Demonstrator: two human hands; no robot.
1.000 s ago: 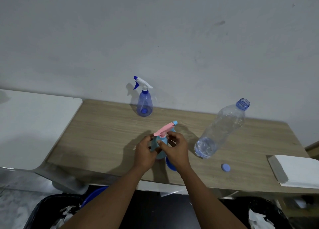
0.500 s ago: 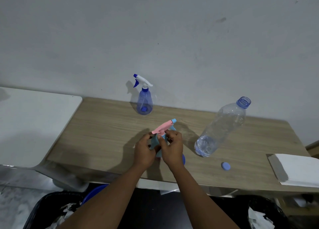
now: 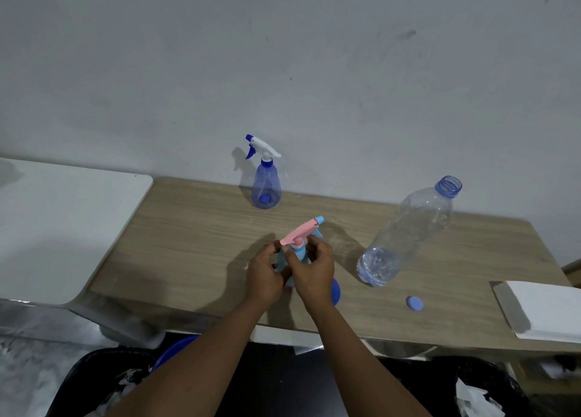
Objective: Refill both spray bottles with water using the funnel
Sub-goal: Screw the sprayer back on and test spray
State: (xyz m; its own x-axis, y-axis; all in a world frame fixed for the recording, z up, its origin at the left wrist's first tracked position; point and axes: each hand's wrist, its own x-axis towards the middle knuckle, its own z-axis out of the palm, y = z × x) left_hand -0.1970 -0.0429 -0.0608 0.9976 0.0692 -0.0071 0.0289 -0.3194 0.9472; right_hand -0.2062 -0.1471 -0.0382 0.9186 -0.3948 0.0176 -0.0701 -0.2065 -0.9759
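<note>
- Squarely between the two hands, over the near middle of the wooden table (image 3: 188,243), stands the small light-blue spray bottle (image 3: 299,253), roughly upright
- Its pink trigger head (image 3: 300,234) sticks out above the knuckles, with the light-blue nozzle pointing away to the right
- Left hand (image 3: 262,275): fingers curled round the left side of the bottle's body, gripping it; most of the body is hidden behind the palm
- Right hand (image 3: 312,270): thumb and fingers closed on the bottle's neck just beneath the pink head, pinching it from the right
- Both hands touch one another in front of the bottle
- A blue rounded thing (image 3: 335,292) peeks out from behind the right wrist on the table; what it is cannot be told
- The dark-blue spray bottle (image 3: 265,185), with a white and blue trigger, stands against the wall, well apart from the hands
- To the right, the clear water bottle (image 3: 408,237) stands uncapped with a little water in its base
- Its blue cap (image 3: 414,303) lies on the table, near the front edge
- A white stack (image 3: 550,309) rests at the table's far right end
</note>
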